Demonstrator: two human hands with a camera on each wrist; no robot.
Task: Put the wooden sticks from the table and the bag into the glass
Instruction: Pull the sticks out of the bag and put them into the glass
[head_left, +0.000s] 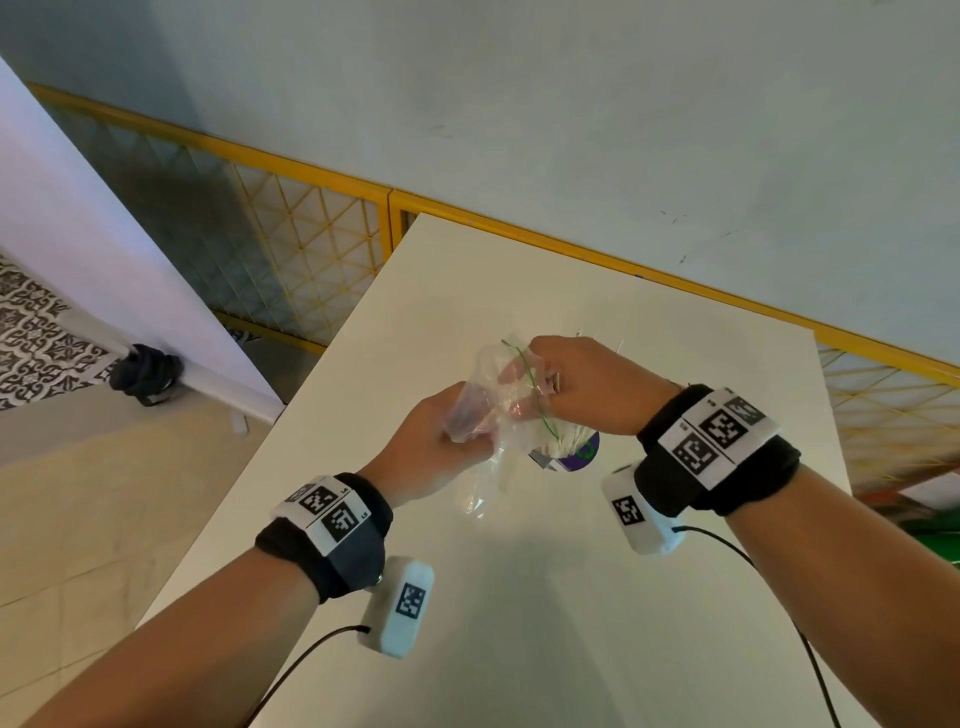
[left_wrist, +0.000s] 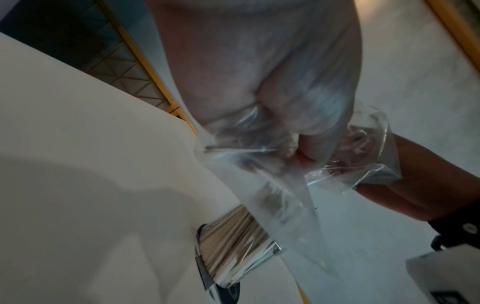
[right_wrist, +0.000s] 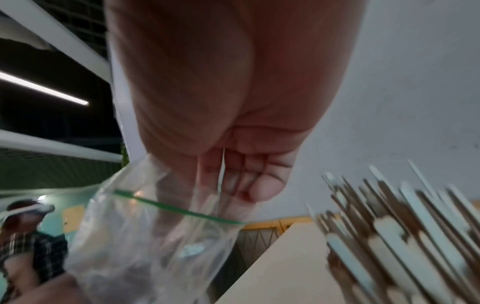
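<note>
A clear zip bag (head_left: 485, 415) with a green seal line hangs crumpled above the white table (head_left: 519, 597), held by both hands. My left hand (head_left: 457, 441) grips its lower part in a fist. My right hand (head_left: 550, 395) pinches the mouth by the green seal (right_wrist: 179, 209). Just below the right hand stands the glass (left_wrist: 241, 259), packed with upright wooden sticks (head_left: 563, 441) that fan out at the right of the right wrist view (right_wrist: 402, 236). Whether any stick lies inside the bag (left_wrist: 285, 205) I cannot tell.
The glass stands on a dark purple disc (head_left: 589, 452) near the middle of the table. A yellow mesh fence (head_left: 311, 234) runs behind the far edge. The floor drops off to the left. A person in a checked shirt (right_wrist: 31, 246) shows low in the right wrist view.
</note>
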